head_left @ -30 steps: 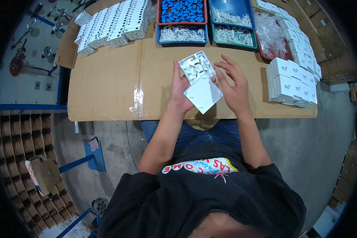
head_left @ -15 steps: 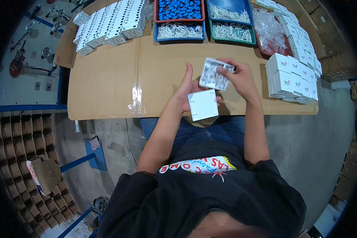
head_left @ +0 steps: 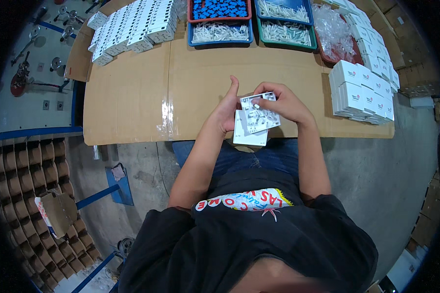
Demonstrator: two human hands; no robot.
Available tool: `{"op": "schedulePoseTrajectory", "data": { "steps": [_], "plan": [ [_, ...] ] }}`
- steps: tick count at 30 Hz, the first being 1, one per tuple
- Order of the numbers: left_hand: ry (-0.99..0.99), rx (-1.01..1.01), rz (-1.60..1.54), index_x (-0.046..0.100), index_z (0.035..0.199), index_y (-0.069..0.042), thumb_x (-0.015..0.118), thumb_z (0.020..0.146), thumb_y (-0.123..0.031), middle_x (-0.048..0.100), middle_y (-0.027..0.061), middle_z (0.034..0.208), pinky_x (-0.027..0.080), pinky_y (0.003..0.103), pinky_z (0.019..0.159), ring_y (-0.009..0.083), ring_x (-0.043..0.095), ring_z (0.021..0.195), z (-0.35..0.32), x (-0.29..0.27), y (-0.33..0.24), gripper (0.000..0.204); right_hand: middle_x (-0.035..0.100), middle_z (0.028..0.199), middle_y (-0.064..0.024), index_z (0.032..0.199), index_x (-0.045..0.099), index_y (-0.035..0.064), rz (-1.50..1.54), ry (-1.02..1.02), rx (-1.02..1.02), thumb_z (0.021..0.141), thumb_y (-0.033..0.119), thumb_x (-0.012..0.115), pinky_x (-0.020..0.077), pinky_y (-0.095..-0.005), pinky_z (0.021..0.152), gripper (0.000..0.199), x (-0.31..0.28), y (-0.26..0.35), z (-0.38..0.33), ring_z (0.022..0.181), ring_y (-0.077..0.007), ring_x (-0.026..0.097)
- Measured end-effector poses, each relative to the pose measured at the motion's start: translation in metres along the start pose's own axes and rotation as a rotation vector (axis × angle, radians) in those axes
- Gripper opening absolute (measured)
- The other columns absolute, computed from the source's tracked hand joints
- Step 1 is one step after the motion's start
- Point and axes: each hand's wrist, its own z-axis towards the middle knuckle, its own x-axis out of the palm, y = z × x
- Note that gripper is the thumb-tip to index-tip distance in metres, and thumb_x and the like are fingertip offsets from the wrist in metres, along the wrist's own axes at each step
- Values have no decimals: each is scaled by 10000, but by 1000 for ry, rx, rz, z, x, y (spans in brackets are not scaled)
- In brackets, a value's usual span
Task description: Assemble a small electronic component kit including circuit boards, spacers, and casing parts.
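Note:
My left hand (head_left: 226,110) grips a flat white square cover plate (head_left: 248,135) just over the near edge of the cardboard-covered table (head_left: 146,93), thumb pointing up. My right hand (head_left: 284,103) holds a white switch frame (head_left: 259,113) with its open back facing up. The frame lies tilted on top of the plate, touching it. Both hands sit close together above my lap.
Rows of white parts (head_left: 132,27) lie at the far left. Blue trays (head_left: 219,19) and a green tray (head_left: 284,22) hold blue and white pieces at the far edge. Clear bags (head_left: 333,31) and stacked white boxes (head_left: 359,90) fill the right side.
The switch frame came down from above the table toward me and now lies on the cover plate. Both hands have drawn closer together at the table's near edge.

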Motion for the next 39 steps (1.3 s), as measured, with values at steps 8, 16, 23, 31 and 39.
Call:
{"op": "schedulePoseTrajectory", "data": {
  "steps": [8, 16, 23, 31, 39],
  "plan": [
    [-110, 71, 173, 435, 1504, 25, 221, 847, -934, 660, 188, 1313, 585, 473, 958, 298, 699, 1148, -1, -3, 1, 1183, 722, 890, -12, 1005, 723, 17, 76, -57, 89, 891, 117, 781, 515, -239, 686, 162, 2, -16, 3, 781, -64, 653],
    [-303, 515, 578, 205, 1627, -97, 421, 1058, -625, 521, 184, 1443, 559, 369, 956, 253, 631, 1210, -24, -1, 15, 806, 725, 901, -36, 1050, 700, -7, 515, -627, -33, 950, 79, 733, 558, -249, 680, 136, -8, -59, 16, 778, -89, 689],
    [-579, 879, 1255, 237, 1602, -68, 902, 729, -62, 617, 197, 1335, 564, 350, 908, 247, 678, 1094, -8, -26, 33, 1098, 708, 885, -39, 1041, 697, -11, 474, -802, 19, 961, 118, 721, 511, -244, 652, 153, 25, -96, 37, 751, -88, 650],
    [-944, 824, 1749, 490, 1468, -80, 907, 683, -332, 646, 193, 1274, 422, 461, 1046, 348, 592, 1174, -24, -25, 17, 924, 703, 851, -39, 995, 712, -5, 287, -846, 69, 984, 173, 690, 502, -250, 640, 180, 17, -108, 35, 738, -83, 636],
    [-1014, 801, 1836, 532, 1454, -90, 892, 682, -399, 554, 155, 1329, 363, 487, 1067, 354, 489, 1258, -25, -42, 14, 907, 702, 818, -18, 1120, 680, -7, 274, -832, -41, 971, 153, 722, 484, -240, 629, 222, 26, -95, 39, 722, -73, 625]
  ]
}}
